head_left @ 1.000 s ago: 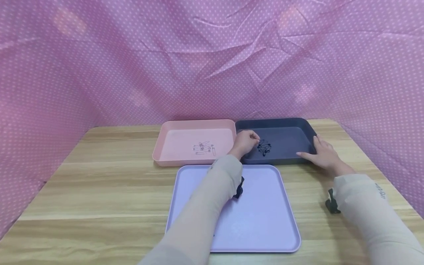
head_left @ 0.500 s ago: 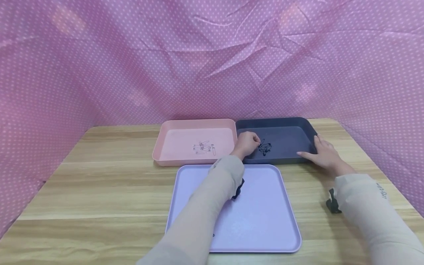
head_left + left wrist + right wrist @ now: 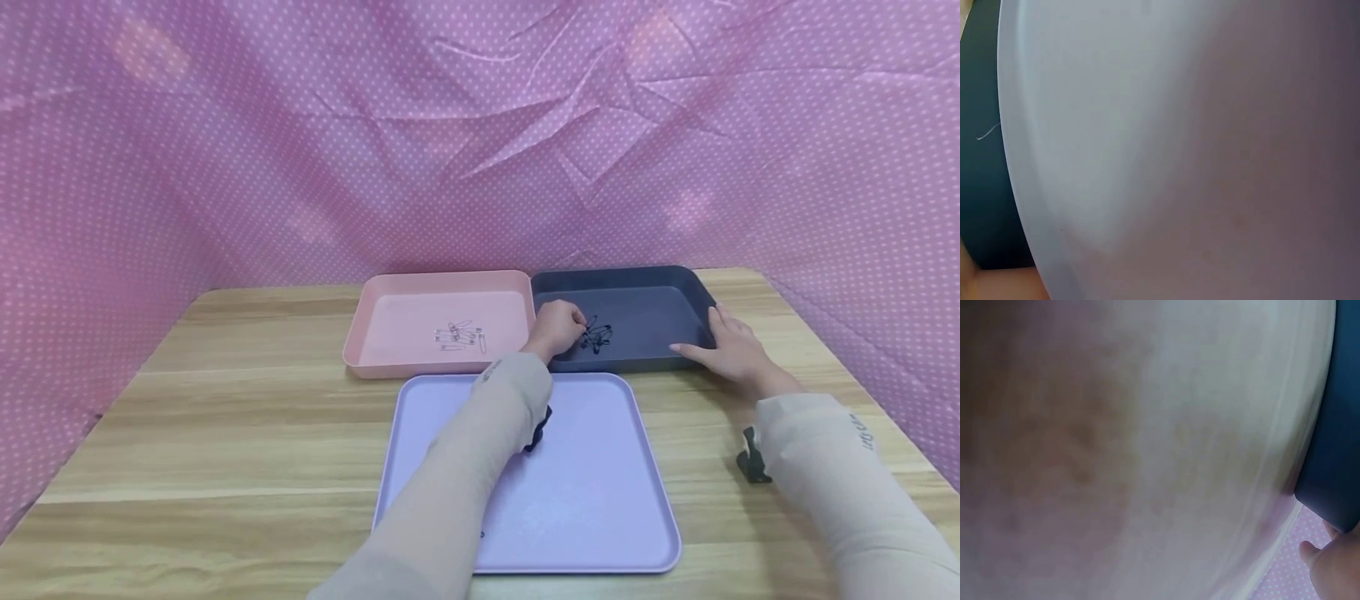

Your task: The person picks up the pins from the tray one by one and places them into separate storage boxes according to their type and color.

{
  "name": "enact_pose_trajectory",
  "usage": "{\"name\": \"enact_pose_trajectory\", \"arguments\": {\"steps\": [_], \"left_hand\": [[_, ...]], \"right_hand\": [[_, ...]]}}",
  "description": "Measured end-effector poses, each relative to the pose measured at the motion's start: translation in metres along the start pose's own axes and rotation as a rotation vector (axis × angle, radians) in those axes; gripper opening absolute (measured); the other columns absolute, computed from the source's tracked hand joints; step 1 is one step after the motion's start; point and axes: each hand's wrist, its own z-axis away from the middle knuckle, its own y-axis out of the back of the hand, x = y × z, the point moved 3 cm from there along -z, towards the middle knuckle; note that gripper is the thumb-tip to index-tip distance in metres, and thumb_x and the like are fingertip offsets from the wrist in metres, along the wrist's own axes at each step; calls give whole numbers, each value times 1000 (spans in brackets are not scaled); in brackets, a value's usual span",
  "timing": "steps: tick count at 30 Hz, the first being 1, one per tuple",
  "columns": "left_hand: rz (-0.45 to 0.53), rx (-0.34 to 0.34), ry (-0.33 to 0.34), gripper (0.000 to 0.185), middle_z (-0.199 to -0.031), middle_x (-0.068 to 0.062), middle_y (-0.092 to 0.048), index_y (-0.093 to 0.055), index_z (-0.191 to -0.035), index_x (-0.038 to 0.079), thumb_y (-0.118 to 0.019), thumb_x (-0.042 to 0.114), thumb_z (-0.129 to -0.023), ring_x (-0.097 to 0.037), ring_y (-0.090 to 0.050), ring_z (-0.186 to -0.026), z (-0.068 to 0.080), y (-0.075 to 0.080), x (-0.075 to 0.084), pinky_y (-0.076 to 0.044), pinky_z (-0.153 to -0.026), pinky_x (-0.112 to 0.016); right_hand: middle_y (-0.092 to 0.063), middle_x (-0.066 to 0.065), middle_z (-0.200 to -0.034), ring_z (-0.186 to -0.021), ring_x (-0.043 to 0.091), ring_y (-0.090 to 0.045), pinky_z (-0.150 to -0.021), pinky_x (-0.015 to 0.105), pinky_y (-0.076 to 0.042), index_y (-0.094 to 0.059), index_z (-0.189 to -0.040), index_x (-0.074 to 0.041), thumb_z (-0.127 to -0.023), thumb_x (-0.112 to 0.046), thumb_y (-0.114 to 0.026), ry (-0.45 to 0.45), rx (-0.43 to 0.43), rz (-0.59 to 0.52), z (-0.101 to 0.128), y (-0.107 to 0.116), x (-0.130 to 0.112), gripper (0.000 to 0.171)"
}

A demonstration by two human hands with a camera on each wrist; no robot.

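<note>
Overhead, my left hand point(image 3: 557, 325) curls over the black pins point(image 3: 597, 335) in the dark tray point(image 3: 678, 293) — whether it pinches one I cannot tell; my right hand point(image 3: 731, 350), fingers straight, steadies the rim; left wrist view: blur only; right wrist view: fingertips point(image 3: 1329, 569) beside the tray point(image 3: 1335, 456) — I'd pinch one pin cleanly.

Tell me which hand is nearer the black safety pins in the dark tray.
Left. The left hand reaches into the dark tray, fingertips right at the black safety pins. The right hand rests on that tray's right front corner, apart from the pins.
</note>
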Motion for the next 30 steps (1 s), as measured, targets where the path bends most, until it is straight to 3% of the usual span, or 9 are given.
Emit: {"name": "enact_pose_trajectory", "arguments": {"steps": [5, 14, 21, 30], "left_hand": [[44, -3, 4, 13, -88, 1, -63, -66, -91, 10, -58, 14, -82, -9, -54, -81, 2, 1, -1, -43, -73, -19], [278, -88, -23, 12, -85, 1, -60, -63, -91, 9, -58, 16, -83, -8, -55, -76, 2, 7, -6, -44, -65, -19], [464, -164, 49, 16, -88, -1, -61, -62, -95, 8, -57, 19, -84, -14, -59, -82, 10, 10, -6, -45, -73, -25], [575, -252, 104, 16, -92, -2, -59, -60, -95, 6, -56, 17, -84, -20, -57, -91, 32, 21, -2, -46, -74, -25]], "right_hand": [[7, 36, -132, -118, 52, 0, -95, 58, -4, 5, -129, 16, -80, -55, -45, 1, 1, 1, 0, 1, -2, 100], [9, 35, -133, -119, 52, 2, -94, 59, -4, 6, -129, 15, -80, -56, -45, -9, -9, -20, 1, 0, -1, 101], [6, 36, -133, -118, 52, -1, -94, 58, -4, 3, -129, 17, -80, -55, -46, 12, 10, 0, 0, -1, -1, 100], [8, 36, -133, -118, 52, 2, -94, 58, -3, 5, -129, 16, -80, -55, -46, 4, -9, -13, 2, 1, -2, 100]]}}
